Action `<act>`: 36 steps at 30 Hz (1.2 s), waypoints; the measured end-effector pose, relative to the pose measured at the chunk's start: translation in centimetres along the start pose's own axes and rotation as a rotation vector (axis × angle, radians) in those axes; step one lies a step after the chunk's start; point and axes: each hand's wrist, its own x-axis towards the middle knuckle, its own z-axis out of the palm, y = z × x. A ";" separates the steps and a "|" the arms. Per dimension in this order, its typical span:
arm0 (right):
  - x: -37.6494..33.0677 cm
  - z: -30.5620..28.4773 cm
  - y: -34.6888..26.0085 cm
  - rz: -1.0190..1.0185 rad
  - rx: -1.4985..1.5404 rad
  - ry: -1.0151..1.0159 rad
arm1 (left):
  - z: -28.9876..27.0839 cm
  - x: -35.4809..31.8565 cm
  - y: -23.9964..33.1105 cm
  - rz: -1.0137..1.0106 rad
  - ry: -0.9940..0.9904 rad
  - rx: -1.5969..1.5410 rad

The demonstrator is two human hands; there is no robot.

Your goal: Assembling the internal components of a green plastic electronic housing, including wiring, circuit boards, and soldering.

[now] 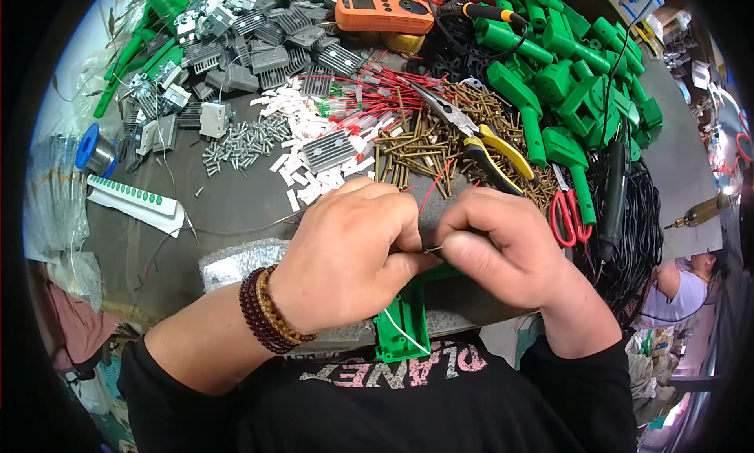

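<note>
The workbench (236, 201) lay heaped with parts within reach: green plastic housings (565, 84) far right, brass screws (424, 146) and pliers (479, 143) in the middle. Near the person's chest, the left hand (345, 256) and right hand (503, 249) met over a green housing (402, 323), steadying it. Both were pressed together at the fingertips, pinching a thin wire (430, 250) between them.

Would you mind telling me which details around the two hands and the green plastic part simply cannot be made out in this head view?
- What the left hand and right hand pinch: too small, covered by the fingertips.
- Upper end of the green plastic part: hidden beneath both hands.
- Where the white wire on it leads: hidden under the hands.
- Tips of the yellow-handled pliers: lost among brass screws.
</note>
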 end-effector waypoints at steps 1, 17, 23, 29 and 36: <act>0.0 0.1 -0.3 -0.002 -0.083 -0.024 | 0.0 0.0 0.0 0.000 -0.004 -0.002; 4.9 -0.3 0.9 -0.155 -0.353 -0.064 | 0.3 -4.3 2.9 0.036 -0.006 0.271; 9.4 2.5 5.0 -0.286 -0.633 -0.281 | 0.2 -3.7 2.7 -0.110 0.081 0.136; 9.1 2.7 4.0 -0.281 -0.724 -0.373 | -0.3 -3.3 2.1 -0.167 0.105 0.041; 5.5 -1.4 -0.3 -0.080 -0.157 0.047 | 0.1 -3.7 2.0 -0.136 0.172 0.130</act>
